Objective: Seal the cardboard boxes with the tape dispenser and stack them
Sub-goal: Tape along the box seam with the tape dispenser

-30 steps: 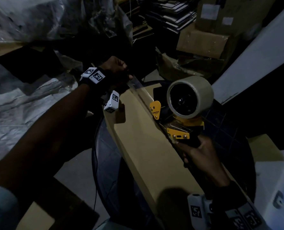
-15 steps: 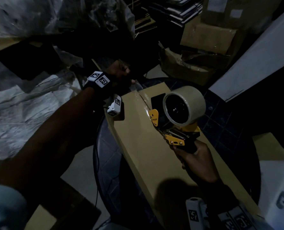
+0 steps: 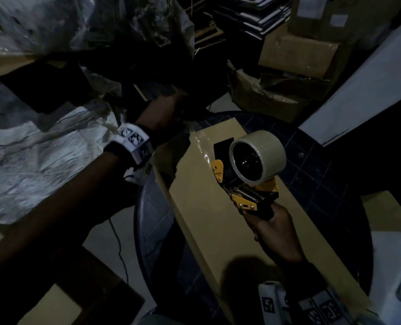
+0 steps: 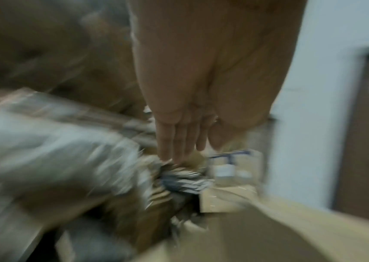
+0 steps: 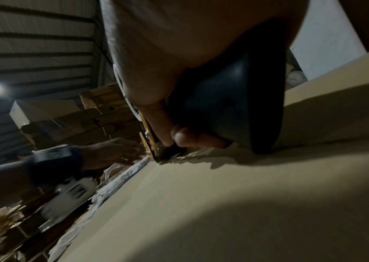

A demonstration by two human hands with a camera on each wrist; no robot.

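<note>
Fingers of right hand wrapped round black handle of tape dispenser; its front end rests on flat cardboard box, tape strip laid along the top toward far end. Left hand at that far end, fingers straight and together. Box lies on dark round table.

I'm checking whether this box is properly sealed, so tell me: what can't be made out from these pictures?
- Left hand fingertips: head view, lost in dark shadow at the box's far end; left wrist view is motion-blurred.
- Tape strip: head view, the tape dispenser covers where it ends.
- Near end of the cardboard box: head view, hidden behind the right hand and arm.
- Dispenser blade: right wrist view, hidden by fingers.
</note>
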